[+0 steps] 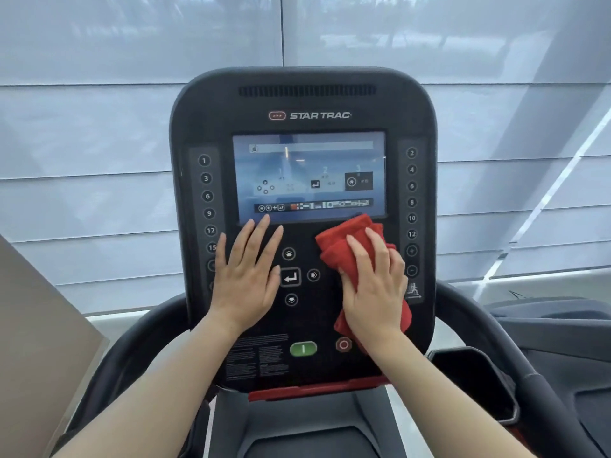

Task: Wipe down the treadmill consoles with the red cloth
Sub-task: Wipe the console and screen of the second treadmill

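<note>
Right hand (pixel 375 292) flat on red cloth (pixel 344 239), left hand (pixel 246 279) spread, on STAR TRAC console (pixel 304 104).

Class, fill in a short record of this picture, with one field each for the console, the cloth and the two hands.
console: black Star Trac treadmill unit, screen lit
red cloth: bunched, on the console below the screen's right corner
left hand: flat on the console, fingers straight, beside the enter key
right hand: presses the red cloth against the console
</note>
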Demonstrator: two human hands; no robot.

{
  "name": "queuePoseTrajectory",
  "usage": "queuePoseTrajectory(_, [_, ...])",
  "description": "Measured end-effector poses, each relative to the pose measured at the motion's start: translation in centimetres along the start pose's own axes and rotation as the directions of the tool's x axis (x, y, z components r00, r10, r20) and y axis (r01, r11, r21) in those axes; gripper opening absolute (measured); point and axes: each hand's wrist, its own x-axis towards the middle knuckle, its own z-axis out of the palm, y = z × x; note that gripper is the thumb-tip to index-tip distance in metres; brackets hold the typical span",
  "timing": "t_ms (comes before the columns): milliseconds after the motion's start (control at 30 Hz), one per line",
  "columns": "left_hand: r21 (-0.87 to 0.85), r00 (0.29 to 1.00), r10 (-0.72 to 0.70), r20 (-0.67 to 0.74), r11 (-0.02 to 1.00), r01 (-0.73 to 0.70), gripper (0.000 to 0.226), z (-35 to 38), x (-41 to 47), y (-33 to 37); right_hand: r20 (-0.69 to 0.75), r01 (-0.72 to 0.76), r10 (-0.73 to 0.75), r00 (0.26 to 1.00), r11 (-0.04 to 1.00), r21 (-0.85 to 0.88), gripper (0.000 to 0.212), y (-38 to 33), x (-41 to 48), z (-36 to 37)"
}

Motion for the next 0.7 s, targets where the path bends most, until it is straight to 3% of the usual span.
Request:
queuePoseTrajectory(300, [-0.042, 0.996, -0.085, 0.007, 0.995, 0.086, 0.066, 0.6, -0.6, 3.4, 0.068, 0.106, -0.106, 0.992, 0.994, 0.003, 0.046, 2.7, -4.1, -0.1])
queuePoseTrajectory(500, [-0.077, 0.999, 0.013, 0.047, 0.997, -0.01, 0.063, 0.5, 2.0, 7.3, -0.019, -0.01, 0.01, 1.0, 1.0, 0.009, 0.046, 5.3, 1.5, -2.0])
queuePoseTrajectory(700, [-0.043, 0.998, -0.039, 0.053, 0.998, 0.042, 0.066, 2.4, 3.3, 9.8, -0.013, 0.044, -0.045, 0.999, 0.998, -0.041, 0.051, 7.0, -1.7, -1.5])
